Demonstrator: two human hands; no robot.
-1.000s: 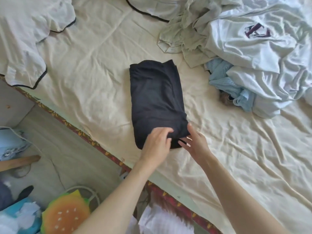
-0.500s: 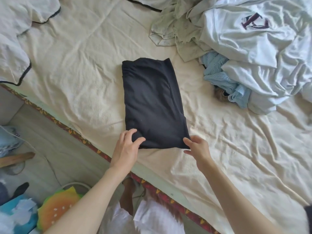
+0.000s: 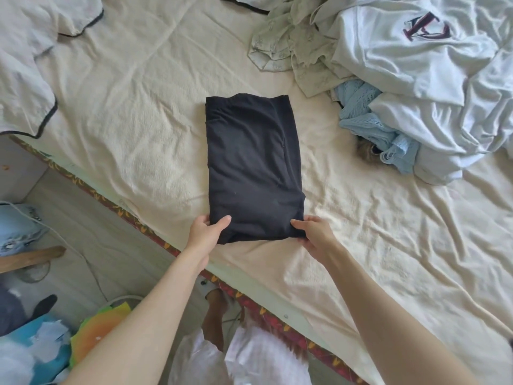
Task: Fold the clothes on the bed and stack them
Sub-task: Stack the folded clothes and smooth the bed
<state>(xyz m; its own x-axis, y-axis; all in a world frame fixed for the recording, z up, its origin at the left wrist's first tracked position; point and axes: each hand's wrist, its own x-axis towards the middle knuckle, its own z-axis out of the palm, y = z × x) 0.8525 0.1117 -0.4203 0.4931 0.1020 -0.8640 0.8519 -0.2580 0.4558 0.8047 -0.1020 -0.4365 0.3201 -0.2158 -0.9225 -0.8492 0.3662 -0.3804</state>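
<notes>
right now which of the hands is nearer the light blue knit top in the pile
Right. The right hand pinches the folded black garment's near right corner, on the blue knit top's side; the left hand grips the near left corner, farther off.

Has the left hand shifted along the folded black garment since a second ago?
Yes. The left hand moved from mid-hem leftward to the folded black garment's near-left corner.

You have open sheet left of the folded black garment and beyond it. To the right, the heap of pale clothes blocks you.
</notes>
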